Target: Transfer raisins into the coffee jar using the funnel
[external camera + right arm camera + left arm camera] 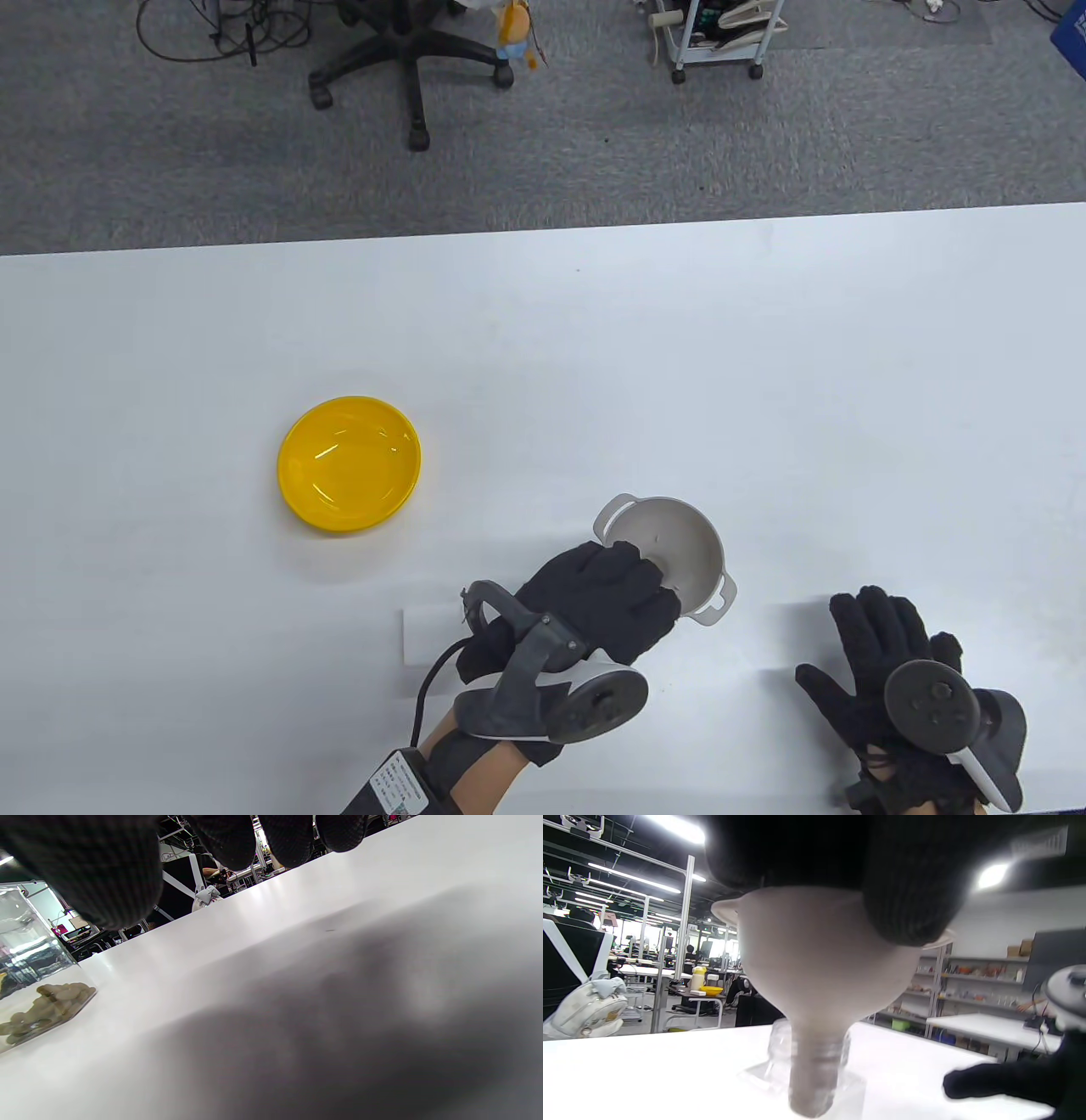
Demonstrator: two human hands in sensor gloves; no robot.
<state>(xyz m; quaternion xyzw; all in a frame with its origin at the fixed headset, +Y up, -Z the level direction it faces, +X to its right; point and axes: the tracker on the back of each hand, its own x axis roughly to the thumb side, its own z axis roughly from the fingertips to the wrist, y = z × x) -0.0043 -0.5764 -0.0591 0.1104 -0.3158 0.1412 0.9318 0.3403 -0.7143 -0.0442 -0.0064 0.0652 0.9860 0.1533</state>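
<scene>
My left hand (607, 598) grips the rim of a pale grey funnel (674, 552) near the table's front. In the left wrist view the funnel (818, 963) stands with its spout inside the mouth of a clear glass jar (780, 1056). In the right wrist view the jar (29, 984) holds a layer of greenish raisins (46, 1005) at its bottom. A yellow bowl (349, 463) sits to the left and looks empty. My right hand (878, 654) rests flat on the table right of the funnel, holding nothing.
The white table (764, 382) stretches far beyond the hands. Its far edge borders grey carpet with an office chair (407, 59) and a small cart (713, 38).
</scene>
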